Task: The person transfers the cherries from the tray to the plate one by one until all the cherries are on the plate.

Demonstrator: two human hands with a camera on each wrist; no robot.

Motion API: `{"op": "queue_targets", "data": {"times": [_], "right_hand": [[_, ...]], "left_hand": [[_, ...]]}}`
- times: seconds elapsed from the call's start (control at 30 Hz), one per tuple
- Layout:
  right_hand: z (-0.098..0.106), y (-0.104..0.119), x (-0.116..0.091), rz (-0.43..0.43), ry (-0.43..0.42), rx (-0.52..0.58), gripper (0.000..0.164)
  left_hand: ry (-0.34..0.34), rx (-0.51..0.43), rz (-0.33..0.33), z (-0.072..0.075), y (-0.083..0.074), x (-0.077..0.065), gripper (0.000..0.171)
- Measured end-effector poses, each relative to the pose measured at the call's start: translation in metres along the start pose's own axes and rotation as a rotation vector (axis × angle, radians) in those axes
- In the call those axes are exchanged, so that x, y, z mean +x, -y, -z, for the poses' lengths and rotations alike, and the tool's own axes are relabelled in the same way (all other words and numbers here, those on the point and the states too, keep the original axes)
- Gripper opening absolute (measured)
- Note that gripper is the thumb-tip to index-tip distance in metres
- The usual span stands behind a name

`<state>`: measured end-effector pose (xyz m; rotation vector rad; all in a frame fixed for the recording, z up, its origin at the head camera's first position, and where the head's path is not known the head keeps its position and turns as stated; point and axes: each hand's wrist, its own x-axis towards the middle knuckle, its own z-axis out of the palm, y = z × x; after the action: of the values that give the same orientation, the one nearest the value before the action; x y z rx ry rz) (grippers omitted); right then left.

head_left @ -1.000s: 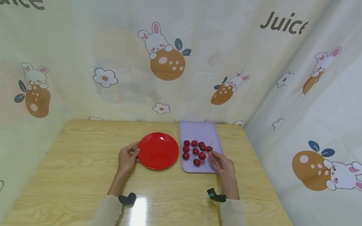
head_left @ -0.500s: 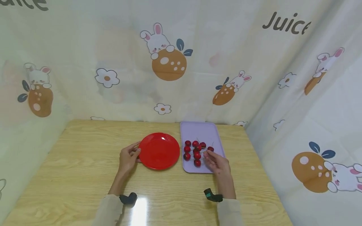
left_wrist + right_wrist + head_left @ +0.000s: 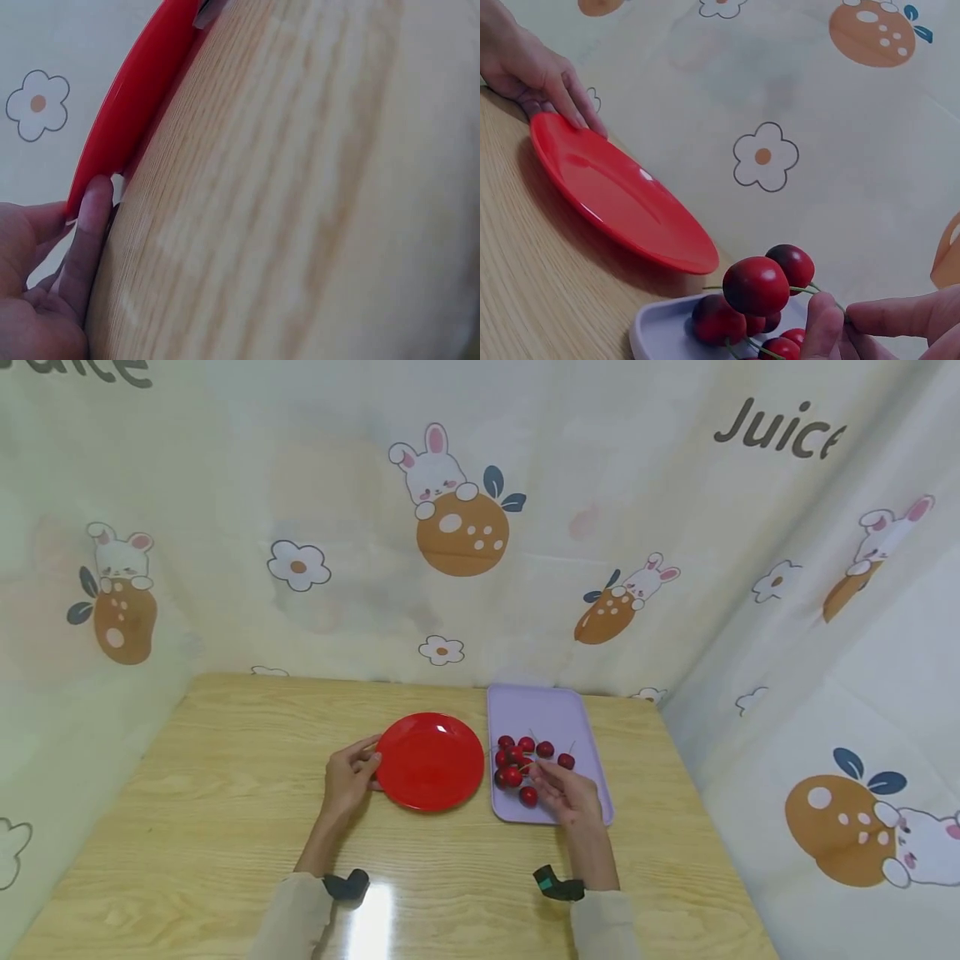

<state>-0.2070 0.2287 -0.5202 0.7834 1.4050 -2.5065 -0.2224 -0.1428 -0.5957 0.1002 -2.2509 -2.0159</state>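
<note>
My left hand (image 3: 348,779) grips the left rim of a round red plate (image 3: 430,762); in the left wrist view, the plate's edge sits between thumb and fingers. Over a lilac tray (image 3: 536,706), my right hand (image 3: 572,792) pinches thin green stems. Two dark red cherries (image 3: 755,286) hang from these stems in the right wrist view, above the tray's near left part. Several more cherries (image 3: 528,796) lie in the tray underneath, partly covered by the held pair. One cherry (image 3: 566,762) rests apart, just beyond the right fingers.
Plate and tray stand side by side on a wood-grain table (image 3: 247,777), with a narrow gap between them. A pale curtain (image 3: 360,610) printed with rabbits and fruit hangs behind the table and along both sides. Each wrist wears a black strap mount (image 3: 558,885).
My right hand has moved left over the tray, carrying the two cherries by their stems toward the plate. The left hand keeps its hold on the rim. The head view has shifted slightly.
</note>
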Motion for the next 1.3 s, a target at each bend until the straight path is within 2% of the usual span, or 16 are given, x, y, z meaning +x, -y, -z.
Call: {"op": "queue_targets", "data": {"times": [0.2, 0.63, 0.97, 1.3], "right_hand": [[-0.011, -0.008, 0.000, 0.007, 0.035, -0.017, 0.025], [-0.034, -0.019, 0.000, -0.014, 0.035, -0.081, 0.010], [-0.046, -0.017, 0.003, 0.008, 0.079, -0.089, 0.013], [-0.064, -0.029, 0.006, 0.030, 0.099, -0.157, 0.011]], "left_hand": [[0.002, -0.022, 0.009, 0.001, -0.001, -0.001, 0.040], [-0.002, -0.024, 0.013, 0.003, -0.005, 0.000, 0.038], [-0.006, -0.032, 0.001, 0.003, -0.005, 0.000, 0.038], [-0.001, -0.043, 0.011, 0.004, -0.003, 0.001, 0.039]]}}
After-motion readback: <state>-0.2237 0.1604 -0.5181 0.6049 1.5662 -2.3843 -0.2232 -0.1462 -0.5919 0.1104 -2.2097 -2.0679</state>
